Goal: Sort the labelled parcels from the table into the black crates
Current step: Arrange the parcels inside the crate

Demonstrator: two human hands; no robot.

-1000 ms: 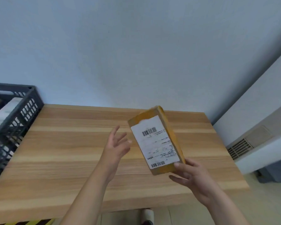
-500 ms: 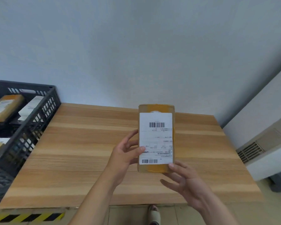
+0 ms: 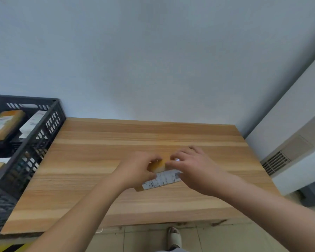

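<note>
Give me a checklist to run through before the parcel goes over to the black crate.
1. Both hands on the parcel: ok, left hand and right hand hold its two ends.
2. Label facing up: ok, but blurred, unreadable.
3. Firm grip: cannot tell, motion blur.
4. Parcel lifted clear of the table: cannot tell.
5. Room in the black crate: cannot tell, it already holds parcels and is partly out of view.
6. Path leftward over the table: ok, nothing in between.

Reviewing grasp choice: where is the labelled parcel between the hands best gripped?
Grip the parcel across its two short ends, one from each side, as the left hand and right hand flank it. It looks long, with the label facing the camera.
</note>
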